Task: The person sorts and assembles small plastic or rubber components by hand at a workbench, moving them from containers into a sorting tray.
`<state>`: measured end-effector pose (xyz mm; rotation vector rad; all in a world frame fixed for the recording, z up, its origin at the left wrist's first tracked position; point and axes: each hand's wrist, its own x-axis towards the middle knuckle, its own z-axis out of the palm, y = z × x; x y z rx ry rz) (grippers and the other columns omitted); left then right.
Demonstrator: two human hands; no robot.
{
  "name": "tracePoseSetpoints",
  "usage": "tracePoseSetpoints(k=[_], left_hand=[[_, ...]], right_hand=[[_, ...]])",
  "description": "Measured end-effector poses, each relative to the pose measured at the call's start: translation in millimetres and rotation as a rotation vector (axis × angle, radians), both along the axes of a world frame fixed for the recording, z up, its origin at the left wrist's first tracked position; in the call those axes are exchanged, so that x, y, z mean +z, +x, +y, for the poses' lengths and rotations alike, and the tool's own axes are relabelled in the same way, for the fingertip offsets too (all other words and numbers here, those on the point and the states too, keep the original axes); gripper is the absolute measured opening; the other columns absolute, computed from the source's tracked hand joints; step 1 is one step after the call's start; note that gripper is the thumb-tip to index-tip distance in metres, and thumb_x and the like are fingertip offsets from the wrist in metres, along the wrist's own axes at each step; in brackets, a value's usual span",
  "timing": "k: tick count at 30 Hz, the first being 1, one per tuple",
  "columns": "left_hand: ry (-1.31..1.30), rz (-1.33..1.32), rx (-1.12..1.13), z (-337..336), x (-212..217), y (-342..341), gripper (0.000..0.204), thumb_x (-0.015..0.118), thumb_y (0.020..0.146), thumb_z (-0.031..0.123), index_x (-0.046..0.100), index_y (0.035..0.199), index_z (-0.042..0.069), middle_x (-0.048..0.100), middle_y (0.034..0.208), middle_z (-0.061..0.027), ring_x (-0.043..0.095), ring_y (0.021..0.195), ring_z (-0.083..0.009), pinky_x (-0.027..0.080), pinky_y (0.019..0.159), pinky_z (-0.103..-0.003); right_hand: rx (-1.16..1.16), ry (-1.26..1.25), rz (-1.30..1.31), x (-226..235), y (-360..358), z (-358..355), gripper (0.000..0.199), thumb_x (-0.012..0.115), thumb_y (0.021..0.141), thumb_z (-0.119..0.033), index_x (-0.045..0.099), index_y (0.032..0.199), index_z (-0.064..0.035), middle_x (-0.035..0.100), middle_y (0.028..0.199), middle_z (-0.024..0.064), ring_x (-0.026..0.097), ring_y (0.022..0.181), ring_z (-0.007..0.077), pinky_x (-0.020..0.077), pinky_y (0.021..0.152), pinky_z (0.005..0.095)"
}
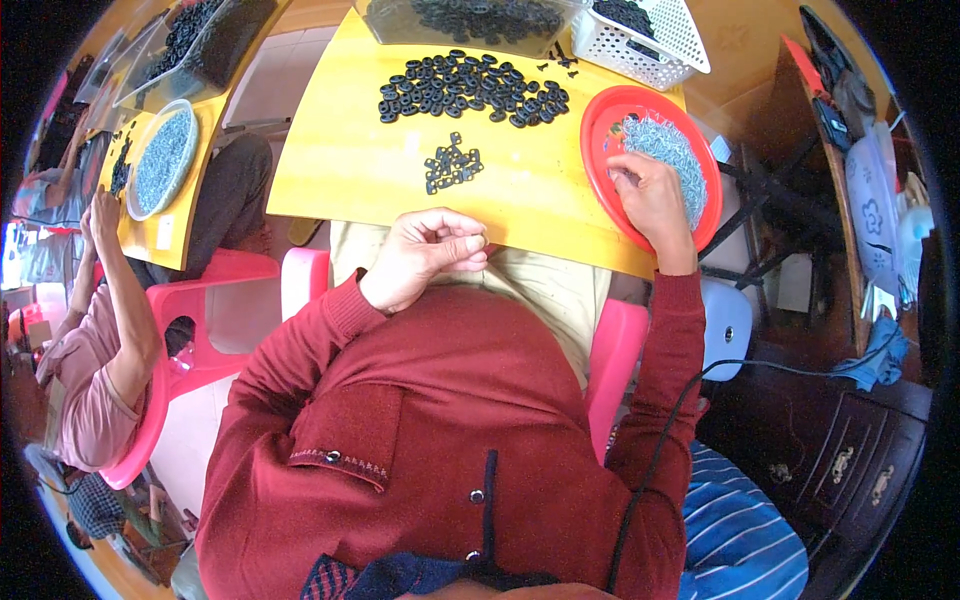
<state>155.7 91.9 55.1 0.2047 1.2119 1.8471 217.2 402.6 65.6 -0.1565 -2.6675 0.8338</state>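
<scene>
Metal pieces (pixel 675 150) lie in the red tray (pixel 600 185), apparently sited for the right hand (pixel 655 205); its grip: cannot tell. Left hand (pixel 422 257): grip together, contents hidden.

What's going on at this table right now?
The right hand is over a red tray of small metal pieces. The left hand is pinched near the table's front edge; anything held is too small to tell. Black oval parts lie farther back, with a smaller black pile in front.
</scene>
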Motion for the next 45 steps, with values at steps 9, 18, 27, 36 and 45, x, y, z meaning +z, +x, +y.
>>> tracePoseSetpoints(k=[9, 18, 27, 36, 45], left_hand=[[0.014, -0.014, 0.01, 1.5, -1.3, 1.1, 0.013, 0.061, 0.085, 0.0, 0.061, 0.098, -0.003, 0.065, 0.089, -0.011, 0.066, 0.076, -0.0172, 0.056, 0.074, -0.027], [0.009, -0.009, 0.009, 5.4, 2.5, 1.7, 0.012, 0.062, 0.084, 0.0, 0.061, 0.096, -0.002, 0.065, 0.087, -0.0104, 0.066, 0.076, -0.0165, 0.056, 0.072, -0.027], [-0.003, 0.082, -0.035, 40.2, 3.1, -1.3, 0.011, 0.062, 0.085, 0.003, 0.059, 0.095, 0.001, 0.064, 0.081, -0.0071, 0.063, 0.068, -0.0128, 0.055, 0.066, -0.025], [-0.036, 0.1, -0.085, 78.2, 13.9, 3.2, 0.011, 0.063, 0.085, 0.006, 0.059, 0.094, 0.001, 0.063, 0.081, -0.004, 0.062, 0.069, -0.0111, 0.055, 0.066, -0.024], [0.056, 0.042, -0.085, 129.5, 20.1, 0.2, 0.012, 0.063, 0.086, 0.009, 0.059, 0.094, 0.001, 0.062, 0.085, -0.0054, 0.062, 0.073, -0.0122, 0.054, 0.069, -0.024]], right_hand=[[-0.116, -0.121, -0.009, 1.0, 8.9, -5.7, 0.009, 0.062, 0.077, -0.005, 0.066, 0.083, -0.0005, 0.066, 0.078, 0.0154, 0.066, 0.069, 0.0239, 0.0508, 0.063, 0.0321], [-0.21, -0.411, 0.036, -8.9, 11.8, -2.6, 0.006, 0.065, 0.077, -0.001, 0.064, 0.082, 0.0013, 0.064, 0.071, 0.0031, 0.06, 0.063, 0.007, 0.0477, 0.056, 0.0235], [-0.17, -0.834, 0.194, -5.6, 23.9, -10.5, 0.007, 0.065, 0.08, -0.002, 0.061, 0.086, 0.0002, 0.062, 0.075, 0.0014, 0.055, 0.06, 0.0022, 0.0443, 0.05, 0.0157], [-0.138, -0.909, 0.224, -5.0, 29.3, -9.2, 0.008, 0.066, 0.079, -0.002, 0.061, 0.086, -0.0001, 0.063, 0.075, 0.0022, 0.054, 0.058, 0.0032, 0.0433, 0.048, 0.0165], [-0.029, -1.123, 0.301, 1.7, 34.6, -38.0, 0.01, 0.064, 0.08, 0.002, 0.06, 0.089, -0.0005, 0.064, 0.083, 0.0052, 0.057, 0.065, 0.0063, 0.045, 0.053, 0.018]])
